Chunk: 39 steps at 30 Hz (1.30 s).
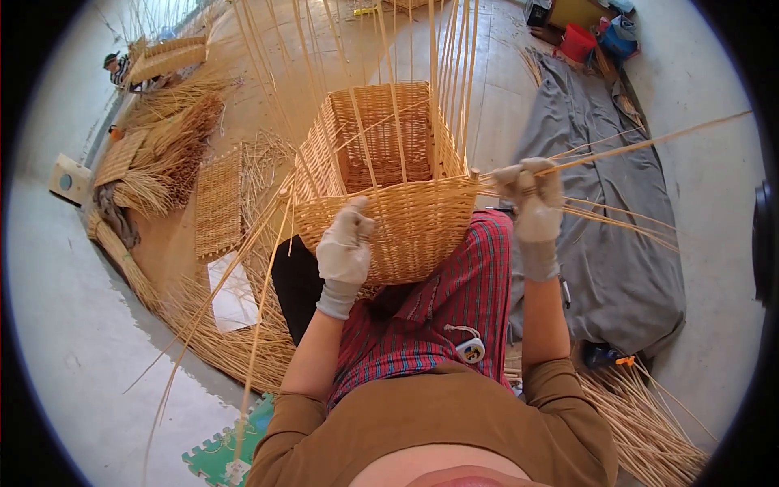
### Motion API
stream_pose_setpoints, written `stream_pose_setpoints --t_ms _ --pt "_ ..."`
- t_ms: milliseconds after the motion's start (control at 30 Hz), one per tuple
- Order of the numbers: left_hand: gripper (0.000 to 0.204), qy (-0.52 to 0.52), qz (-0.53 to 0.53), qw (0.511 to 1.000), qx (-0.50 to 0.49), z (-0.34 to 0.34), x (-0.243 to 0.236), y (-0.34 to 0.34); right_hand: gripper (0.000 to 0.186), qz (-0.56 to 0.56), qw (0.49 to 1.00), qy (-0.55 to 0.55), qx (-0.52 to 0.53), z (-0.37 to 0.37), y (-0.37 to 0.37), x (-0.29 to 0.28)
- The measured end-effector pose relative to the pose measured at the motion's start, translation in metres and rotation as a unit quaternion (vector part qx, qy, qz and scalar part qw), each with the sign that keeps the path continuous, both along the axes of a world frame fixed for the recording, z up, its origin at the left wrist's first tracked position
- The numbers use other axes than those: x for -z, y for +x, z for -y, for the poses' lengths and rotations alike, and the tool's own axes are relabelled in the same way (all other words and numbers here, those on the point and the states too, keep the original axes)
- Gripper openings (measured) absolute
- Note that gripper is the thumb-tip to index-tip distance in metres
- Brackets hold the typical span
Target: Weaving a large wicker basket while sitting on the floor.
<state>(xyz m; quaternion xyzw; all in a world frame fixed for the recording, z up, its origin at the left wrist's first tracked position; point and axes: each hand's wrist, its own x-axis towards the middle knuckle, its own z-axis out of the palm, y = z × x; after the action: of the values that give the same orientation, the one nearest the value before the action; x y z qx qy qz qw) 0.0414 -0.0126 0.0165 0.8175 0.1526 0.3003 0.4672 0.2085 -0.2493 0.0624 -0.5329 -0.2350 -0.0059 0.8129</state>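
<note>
A woven cane basket [389,235] with long upright stakes rests over my lap, on red plaid cloth [487,268]. My left hand [346,247], in a pale glove, has its fingers curled against the front of the basket, just below the rim. Out to the right of the basket's front corner, my right hand [529,199], also gloved, is closed around a long cane strand [641,140]. More loose strands stick out sideways from both front corners. The inside bottom of the basket is mostly hidden behind its front wall.
A person [118,73] is at the far left beside another woven piece [169,58]. Cane bundles [162,154], a flat woven panel [217,203] and white paper [231,292] lie leftward. Grey cloth [600,284], a red bucket [578,45] and more cane [641,430] lie rightward.
</note>
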Motion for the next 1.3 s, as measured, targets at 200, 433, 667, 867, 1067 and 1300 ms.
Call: stream_pose_setpoints --t_ms 200,433,667,867,1067,1300 --pt "0.029 -0.032 0.076 0.994 0.065 0.018 0.035 0.003 0.013 -0.094 0.994 0.000 0.049 -0.008 0.018 0.012" --pt "0.023 -0.043 0.093 0.990 0.101 0.006 0.023 0.097 0.013 -0.156 0.980 -0.116 0.038 -0.034 0.023 0.011" --pt "0.034 -0.189 -0.214 0.957 0.048 0.021 -0.020 0.105 0.056 0.398 0.821 -0.372 0.169 -0.136 0.067 -0.057" --pt "0.033 -0.222 -0.268 0.934 0.076 0.010 -0.024 0.112 0.035 0.012 0.987 -0.108 0.122 -0.002 0.021 0.019" --pt "0.031 -0.227 0.026 0.971 0.074 0.025 0.016 0.093 0.029 -0.257 0.902 -0.345 0.040 0.035 -0.031 -0.005" --pt "0.016 -0.242 0.091 0.962 -0.083 -0.010 0.064 -0.007 0.014 0.236 0.941 -0.002 -0.243 -0.063 -0.134 -0.156"
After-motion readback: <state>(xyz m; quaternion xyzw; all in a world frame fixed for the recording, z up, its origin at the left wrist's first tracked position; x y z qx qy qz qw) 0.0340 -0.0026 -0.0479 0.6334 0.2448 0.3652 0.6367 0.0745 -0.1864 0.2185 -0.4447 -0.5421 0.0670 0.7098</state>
